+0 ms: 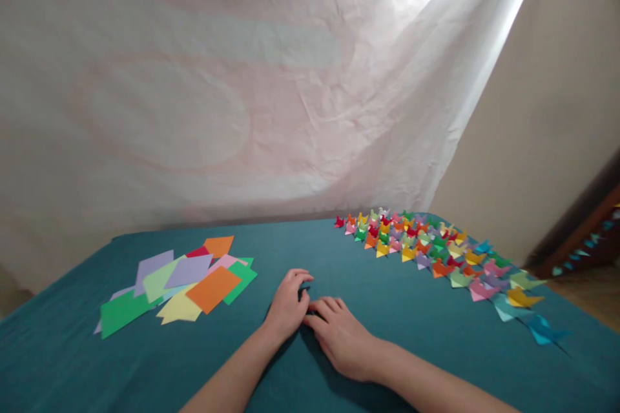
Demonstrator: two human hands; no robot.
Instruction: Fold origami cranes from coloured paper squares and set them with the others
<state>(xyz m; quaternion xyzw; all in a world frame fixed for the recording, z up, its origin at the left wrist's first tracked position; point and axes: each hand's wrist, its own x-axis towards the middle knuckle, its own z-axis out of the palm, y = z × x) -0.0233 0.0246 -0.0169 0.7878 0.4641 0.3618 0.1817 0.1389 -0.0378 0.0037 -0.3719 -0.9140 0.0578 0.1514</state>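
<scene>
While the left hand (289, 302) and right hand (345, 339) rest, relaxed and released, on teal cloth (283, 242), flat paper rectangles (188, 271) overlap at ten o'clock. Pointed folded birds (440, 243) cluster at two.

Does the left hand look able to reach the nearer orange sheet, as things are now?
Probably yes: the nearer orange sheet lies uncovered, and between it and the left hand there seem to be only teal cloth and the flat corner of a green sheet.
</scene>
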